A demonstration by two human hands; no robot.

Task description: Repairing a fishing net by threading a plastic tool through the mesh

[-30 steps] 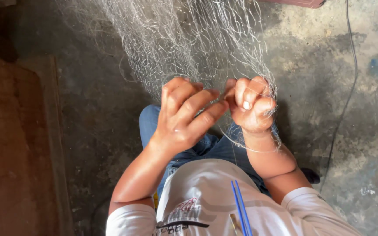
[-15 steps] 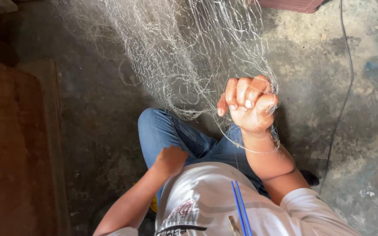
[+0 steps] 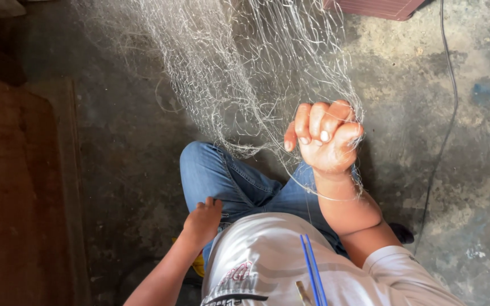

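The right hand [image 3: 325, 139] is up in front of the person, curled into a fist, with the fingers [image 3: 317, 122] folded tight around a bunch of the thin, pale, see-through fishing net [image 3: 239, 73]. The net is right in that hand and touching it. From the fist it fans out up and away, toward the top of the view and a bit to the left, so its long way runs from the hand out across the grey concrete floor [image 3: 426, 113]. A few loose strands also loop down around the right wrist. The left hand [image 3: 202, 221] is low and close to the body, beside the knee in blue jeans [image 3: 228, 175]. It is well apart from the net and does not touch it. It looks loosely closed, with the back of it facing up, and I cannot tell if it holds anything. A small bit of something yellow [image 3: 198, 263] shows just under the left arm, but it is too hidden to say what it is. So the right hand is much nearer to the net, and the net lies above and to the right of the left hand. A thin dark cord [image 3: 452, 113] runs down the floor on the right side, and brown wooden boards [image 3: 18, 198] lie on the far left.
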